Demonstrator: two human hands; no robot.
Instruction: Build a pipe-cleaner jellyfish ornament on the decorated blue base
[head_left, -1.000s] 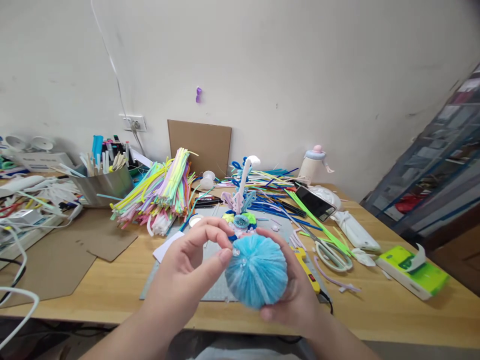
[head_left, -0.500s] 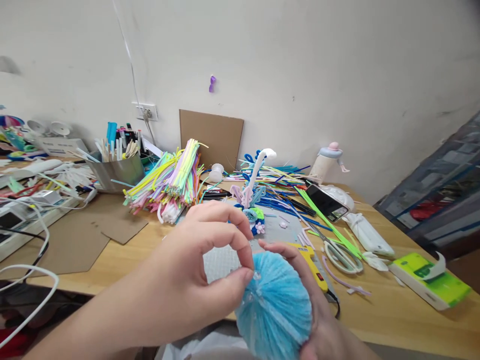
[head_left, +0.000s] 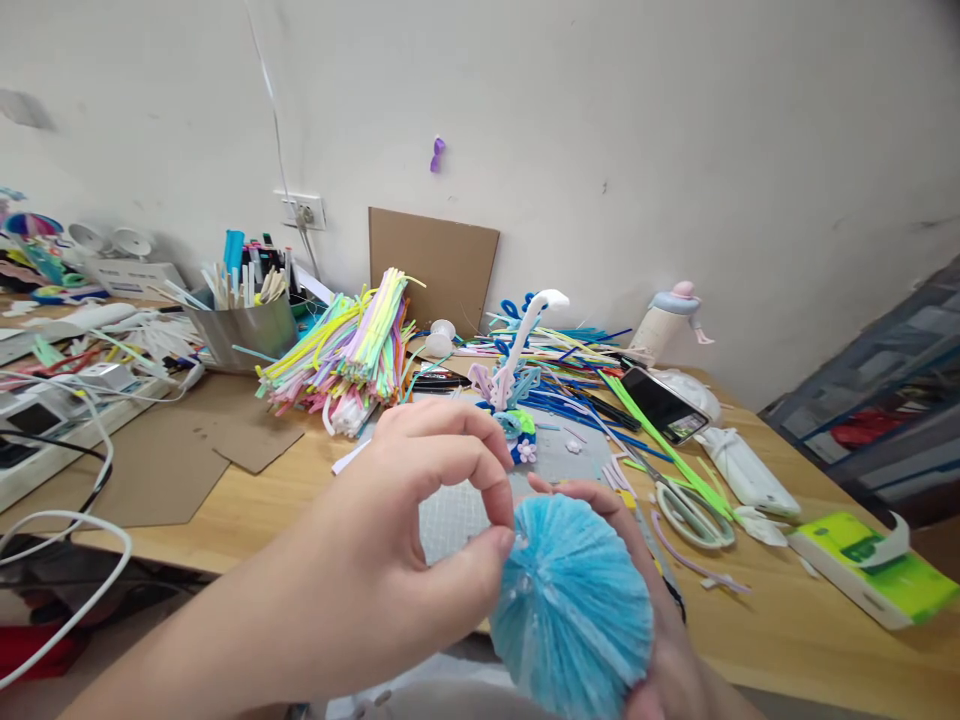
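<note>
A round light-blue disc of fuzzy pipe cleaners [head_left: 574,610], its strands fanning from a point near its upper left, lies in my right hand [head_left: 664,620]. The fingers of that hand wrap behind it and along its right edge. My left hand [head_left: 442,530] pinches thumb and forefinger together at the disc's upper left edge; what lies between the fingertips is too small to make out. Clear glossy bits show on the strands beside the pinch. Behind the hands stands a pipe-cleaner figure with a curved white neck [head_left: 529,345] and blue and lilac parts at its base.
A bundle of pastel pipe cleaners [head_left: 360,355] and a metal holder of sticks [head_left: 244,335] stand at left. Toward the right lie scissors [head_left: 694,515], a phone [head_left: 664,405] and a green box [head_left: 874,570]. Cardboard [head_left: 435,265] leans on the wall. White cables [head_left: 112,560] hang at far left.
The disc and both hands have shifted slightly right in view, and the disc's face has turned a little. The background has shifted too. The left pinch stays closed at the disc's edge.
</note>
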